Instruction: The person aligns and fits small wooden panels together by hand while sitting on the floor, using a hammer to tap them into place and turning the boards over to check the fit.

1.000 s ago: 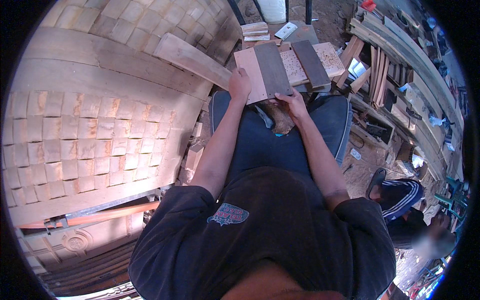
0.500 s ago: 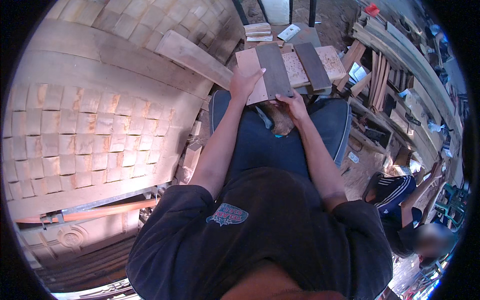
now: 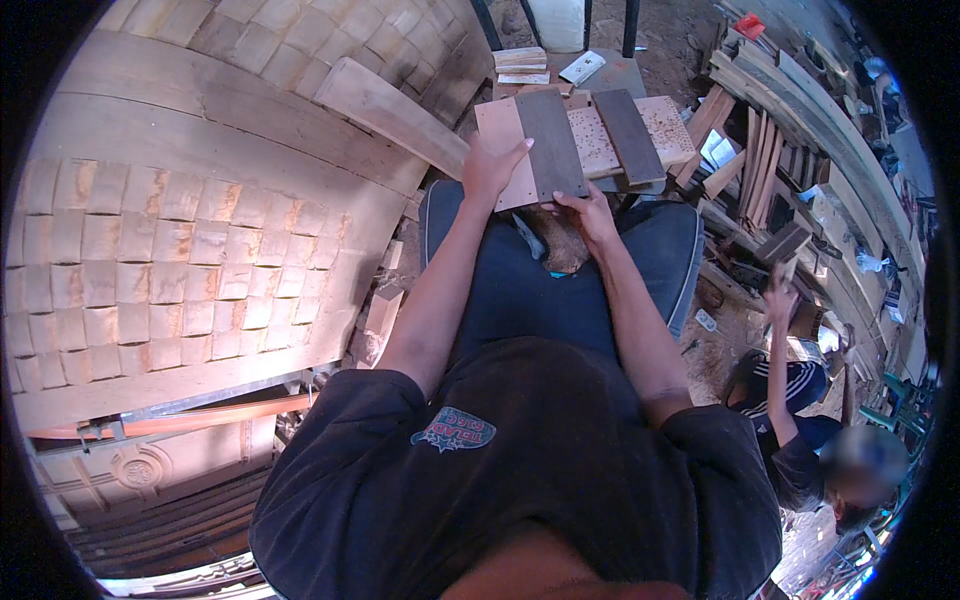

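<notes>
Head view shows the left hand (image 3: pixel 487 168) pressed open-fingered on a pale wooden board (image 3: pixel 505 150) at the knees while the right hand (image 3: pixel 590 210) pinches the near end of a dark strip (image 3: pixel 550 145) lying on it, seemingly aligning it; next comes careful squaring.

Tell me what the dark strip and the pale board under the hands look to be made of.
Dark strip: apparently wood, stained or naturally dark, matte, with faint grain. Pale board: looks like raw, unfinished light wood with a flat, dull face. The left hand rests on it; the right hand holds the strip's near end.
</notes>
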{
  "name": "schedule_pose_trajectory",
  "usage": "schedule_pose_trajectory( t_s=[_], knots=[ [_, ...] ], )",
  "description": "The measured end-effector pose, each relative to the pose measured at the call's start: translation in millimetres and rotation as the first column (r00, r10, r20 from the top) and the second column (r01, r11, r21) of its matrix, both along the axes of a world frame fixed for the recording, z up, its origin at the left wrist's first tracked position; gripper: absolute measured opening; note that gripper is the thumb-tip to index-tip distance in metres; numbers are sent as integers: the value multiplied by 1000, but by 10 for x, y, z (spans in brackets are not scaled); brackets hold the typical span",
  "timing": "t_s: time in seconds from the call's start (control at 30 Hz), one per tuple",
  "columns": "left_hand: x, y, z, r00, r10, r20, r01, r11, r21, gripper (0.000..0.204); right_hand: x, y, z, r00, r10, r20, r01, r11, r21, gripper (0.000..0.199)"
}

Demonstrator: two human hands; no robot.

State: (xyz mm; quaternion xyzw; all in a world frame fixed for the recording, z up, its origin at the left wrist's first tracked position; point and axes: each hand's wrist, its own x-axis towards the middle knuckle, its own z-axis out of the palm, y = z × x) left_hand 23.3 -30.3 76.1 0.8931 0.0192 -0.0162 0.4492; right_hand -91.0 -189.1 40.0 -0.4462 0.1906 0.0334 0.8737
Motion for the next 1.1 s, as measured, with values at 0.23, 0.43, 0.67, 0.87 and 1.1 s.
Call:
schedule_pose_trajectory(
  t_s=[0.23,0.43,0.67,0.87,1.1],
  knots=[
    [47,51,-86,1000,5,10,-5,1000,-23,83,16,24,17,1000,25,-8,-25,1000,-12,36],
    [21,47,-49,1000,6,1,-6,999,-36,82,3,45,-4,1000,6,11,-6,999,45,36],
    [8,4,-14,1000,-6,15,6,1000,29,80,9,7,-71,999,16,-38,-10,990,140,37],
    [6,-9,-40,999,-45,27,43,997,64,82,78,-65,-160,994,-41,-104,54,990,133,35],
    [43,-16,-117,999,-45,-11,46,998,54,87,161,-74,-426,991,-110,-72,109,994,-10,36]
  ],
)
